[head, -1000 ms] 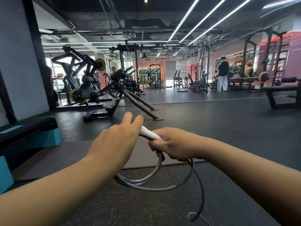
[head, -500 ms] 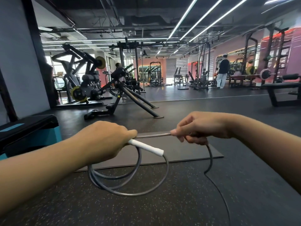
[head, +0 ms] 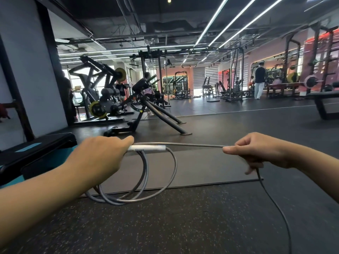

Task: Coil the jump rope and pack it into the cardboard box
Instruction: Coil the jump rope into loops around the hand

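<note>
The grey jump rope (head: 194,145) runs taut between my two hands. My left hand (head: 99,158) grips the rope's white handle (head: 146,148) together with several hanging loops (head: 146,191) of coiled cord. My right hand (head: 255,151) pinches the cord between thumb and fingers, well to the right of the handle. From that hand the loose end (head: 275,204) drops to the floor and runs off the bottom edge. No cardboard box is in view.
A black mat (head: 201,167) lies on the speckled rubber floor in front of me. A black and teal step platform (head: 36,153) stands at the left. A slanted bench machine (head: 146,110) and other gym equipment fill the background, where a person (head: 259,82) stands far right.
My hands have drawn apart: the right hand slid right along the cord, stretching a straight length from the handle. The left hand kept the handle and coils, which hang in wider loops.
</note>
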`<action>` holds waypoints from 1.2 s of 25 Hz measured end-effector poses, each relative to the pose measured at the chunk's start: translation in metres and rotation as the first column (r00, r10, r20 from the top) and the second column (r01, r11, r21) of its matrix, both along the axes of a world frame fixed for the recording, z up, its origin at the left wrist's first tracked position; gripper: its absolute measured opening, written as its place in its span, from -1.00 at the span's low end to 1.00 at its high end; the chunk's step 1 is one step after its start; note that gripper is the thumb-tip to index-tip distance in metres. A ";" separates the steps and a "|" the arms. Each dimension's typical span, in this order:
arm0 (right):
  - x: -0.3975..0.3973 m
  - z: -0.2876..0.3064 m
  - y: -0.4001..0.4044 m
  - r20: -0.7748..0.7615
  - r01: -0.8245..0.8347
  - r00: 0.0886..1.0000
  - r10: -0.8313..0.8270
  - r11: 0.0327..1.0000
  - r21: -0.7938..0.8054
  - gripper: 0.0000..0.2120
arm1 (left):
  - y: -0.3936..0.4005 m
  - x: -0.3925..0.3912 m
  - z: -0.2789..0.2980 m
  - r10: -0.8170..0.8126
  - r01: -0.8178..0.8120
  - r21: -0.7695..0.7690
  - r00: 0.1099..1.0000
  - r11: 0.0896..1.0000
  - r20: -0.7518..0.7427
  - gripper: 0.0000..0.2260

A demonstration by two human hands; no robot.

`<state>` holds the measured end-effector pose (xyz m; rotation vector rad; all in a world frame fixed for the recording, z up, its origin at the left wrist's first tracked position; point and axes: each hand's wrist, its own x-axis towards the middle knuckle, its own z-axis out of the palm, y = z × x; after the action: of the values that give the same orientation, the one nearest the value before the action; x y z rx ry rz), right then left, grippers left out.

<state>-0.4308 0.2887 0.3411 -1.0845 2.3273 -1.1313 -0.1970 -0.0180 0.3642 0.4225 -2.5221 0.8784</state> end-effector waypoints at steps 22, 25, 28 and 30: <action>0.054 -0.058 -0.098 0.466 0.414 0.879 -0.101 0.646 -0.641 -0.65 | 0.074 -0.057 -0.023 0.371 0.593 0.406 0.780 -0.695 -0.505 -0.83; 0.067 -0.050 -0.096 0.555 0.341 0.820 0.138 0.662 -0.668 -0.48 | 0.078 -0.058 -0.027 0.379 0.602 0.388 0.770 -0.698 -0.513 -0.83; 0.109 -0.052 -0.113 0.497 0.159 0.772 0.397 0.636 -0.755 -0.10 | 0.092 -0.072 -0.027 0.626 0.791 0.243 0.598 -0.561 -0.500 -0.83; 0.127 -0.060 -0.130 0.433 0.158 0.832 0.347 0.599 -0.785 -0.10 | 0.104 -0.080 -0.023 0.758 0.869 0.142 0.485 -0.474 -0.436 -0.78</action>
<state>-0.3036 0.1585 0.2806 -0.9089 1.2346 -2.2026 -0.2765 0.0860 0.3415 0.5524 -0.8766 -2.0779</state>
